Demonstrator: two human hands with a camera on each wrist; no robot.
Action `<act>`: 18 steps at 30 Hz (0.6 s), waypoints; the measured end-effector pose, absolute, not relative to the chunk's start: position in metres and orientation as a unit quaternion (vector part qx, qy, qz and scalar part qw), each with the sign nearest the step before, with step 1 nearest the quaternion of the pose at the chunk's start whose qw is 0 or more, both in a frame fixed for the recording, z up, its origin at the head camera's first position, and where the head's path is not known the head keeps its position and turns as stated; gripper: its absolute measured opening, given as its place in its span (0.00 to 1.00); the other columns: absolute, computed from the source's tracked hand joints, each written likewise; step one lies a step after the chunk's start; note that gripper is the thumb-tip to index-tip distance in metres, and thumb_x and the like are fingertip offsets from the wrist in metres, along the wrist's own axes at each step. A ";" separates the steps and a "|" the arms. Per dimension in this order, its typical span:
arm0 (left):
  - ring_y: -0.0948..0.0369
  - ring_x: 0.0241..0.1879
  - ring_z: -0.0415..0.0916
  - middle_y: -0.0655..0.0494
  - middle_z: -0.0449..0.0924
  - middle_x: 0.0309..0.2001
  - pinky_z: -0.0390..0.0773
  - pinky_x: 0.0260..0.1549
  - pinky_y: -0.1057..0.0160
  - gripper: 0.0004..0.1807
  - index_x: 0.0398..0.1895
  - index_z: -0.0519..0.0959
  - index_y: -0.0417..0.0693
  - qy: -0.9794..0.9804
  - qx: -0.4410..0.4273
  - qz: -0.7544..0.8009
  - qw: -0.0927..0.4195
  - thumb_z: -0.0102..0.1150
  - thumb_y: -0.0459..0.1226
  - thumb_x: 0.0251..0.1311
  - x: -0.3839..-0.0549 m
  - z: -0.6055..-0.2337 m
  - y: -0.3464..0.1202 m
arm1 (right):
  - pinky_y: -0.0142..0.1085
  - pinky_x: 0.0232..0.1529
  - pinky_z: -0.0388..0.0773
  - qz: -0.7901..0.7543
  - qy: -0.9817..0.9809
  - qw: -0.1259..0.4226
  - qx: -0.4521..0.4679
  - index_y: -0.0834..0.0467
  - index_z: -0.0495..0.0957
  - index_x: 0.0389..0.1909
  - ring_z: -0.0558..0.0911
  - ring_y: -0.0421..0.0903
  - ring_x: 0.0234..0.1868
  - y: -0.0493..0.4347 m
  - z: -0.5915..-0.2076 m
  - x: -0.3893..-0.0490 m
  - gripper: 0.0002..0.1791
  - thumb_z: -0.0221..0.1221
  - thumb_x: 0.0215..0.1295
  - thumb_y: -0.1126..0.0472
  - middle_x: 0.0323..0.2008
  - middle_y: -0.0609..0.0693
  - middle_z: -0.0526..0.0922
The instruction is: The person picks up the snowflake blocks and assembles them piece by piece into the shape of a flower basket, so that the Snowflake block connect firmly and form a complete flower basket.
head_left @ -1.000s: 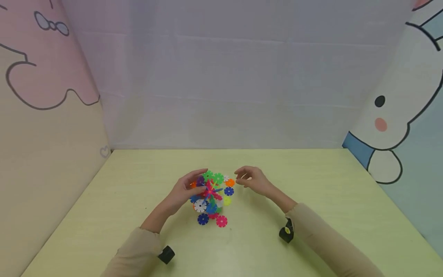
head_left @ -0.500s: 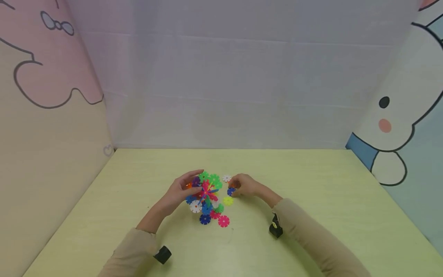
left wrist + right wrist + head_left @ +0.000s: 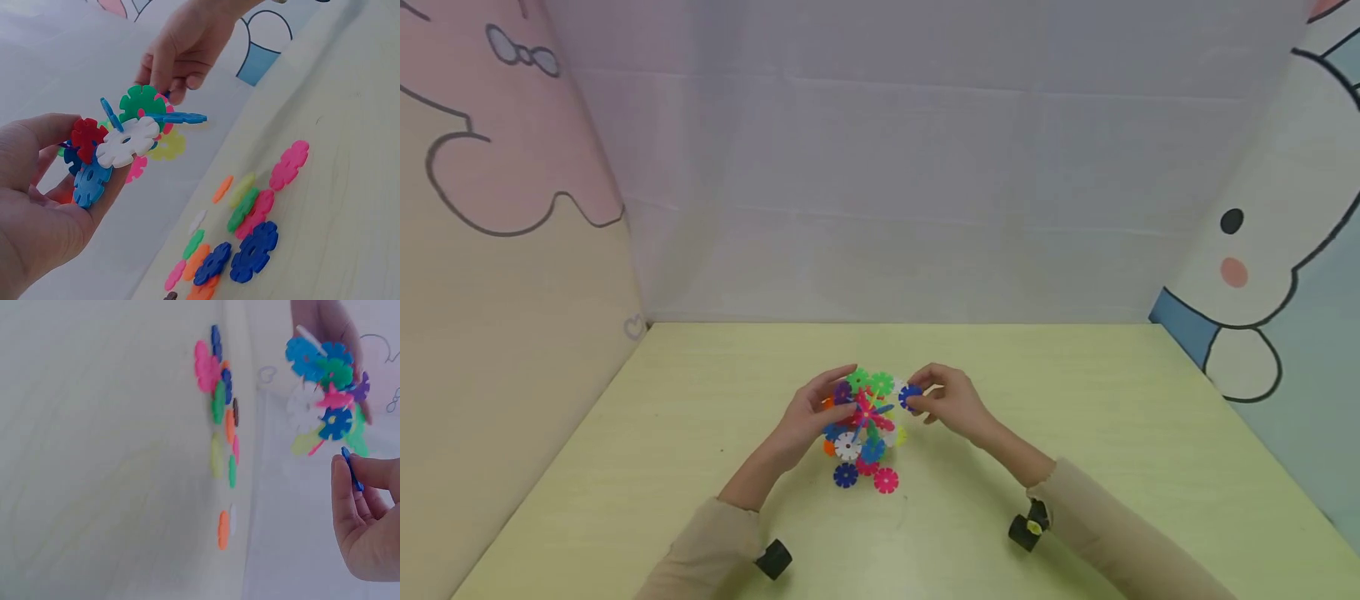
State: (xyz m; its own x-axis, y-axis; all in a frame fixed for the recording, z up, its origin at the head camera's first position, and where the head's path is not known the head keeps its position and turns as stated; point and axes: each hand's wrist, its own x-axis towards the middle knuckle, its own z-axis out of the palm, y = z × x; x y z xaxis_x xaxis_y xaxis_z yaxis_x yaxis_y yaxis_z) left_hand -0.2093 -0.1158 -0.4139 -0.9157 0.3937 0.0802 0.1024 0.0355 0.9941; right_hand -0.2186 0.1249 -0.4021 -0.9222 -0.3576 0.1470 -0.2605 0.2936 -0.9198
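My left hand [image 3: 805,421] holds a cluster of interlocking snowflake discs [image 3: 867,414] above the table, its colours including pink, green, blue, white and purple. The left wrist view shows a white disc [image 3: 142,131] on the cluster's near side and a red disc [image 3: 87,134] by the thumb. To the right, my right hand [image 3: 958,404] pinches a single dark blue disc [image 3: 911,397] between thumb and fingertip. Seen edge-on in the right wrist view, that blue disc [image 3: 352,470] is a short way from the cluster. Part of the left hand is hidden behind the cluster.
Several loose discs lie on the table below the hands, among them a dark blue disc [image 3: 265,240], a pink disc [image 3: 290,165] and a yellow disc [image 3: 217,453]. A pale cloth wall [image 3: 895,208] stands behind the table [image 3: 1037,358].
My right hand has gone down to the loose discs, taken hold of a dark blue one and raised it beside the cluster. The left hand and cluster have shifted slightly right.
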 end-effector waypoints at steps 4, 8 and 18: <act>0.49 0.60 0.61 0.46 0.61 0.62 0.72 0.51 0.57 0.28 0.64 0.63 0.52 0.707 0.167 0.679 0.101 0.55 0.33 0.59 -0.209 -0.413 -0.105 | 0.44 0.27 0.80 -0.588 0.791 0.023 -0.171 0.67 0.73 0.41 0.82 0.52 0.29 0.124 -0.394 -0.207 0.12 0.59 0.56 0.69 0.33 0.59 0.78; 0.51 0.61 0.59 0.48 0.62 0.62 0.71 0.52 0.56 0.28 0.64 0.63 0.53 0.706 0.157 0.685 0.093 0.55 0.32 0.59 -0.206 -0.412 -0.097 | 0.39 0.25 0.81 -0.595 0.790 0.000 -0.150 0.69 0.74 0.41 0.82 0.43 0.25 0.124 -0.392 -0.202 0.13 0.60 0.56 0.70 0.32 0.60 0.78; 0.50 0.61 0.60 0.46 0.61 0.63 0.73 0.50 0.57 0.30 0.64 0.62 0.55 0.716 0.169 0.672 0.089 0.56 0.32 0.58 -0.203 -0.413 -0.088 | 0.36 0.25 0.80 -0.594 0.789 -0.017 -0.159 0.71 0.75 0.40 0.82 0.57 0.28 0.126 -0.394 -0.199 0.12 0.60 0.55 0.71 0.31 0.61 0.79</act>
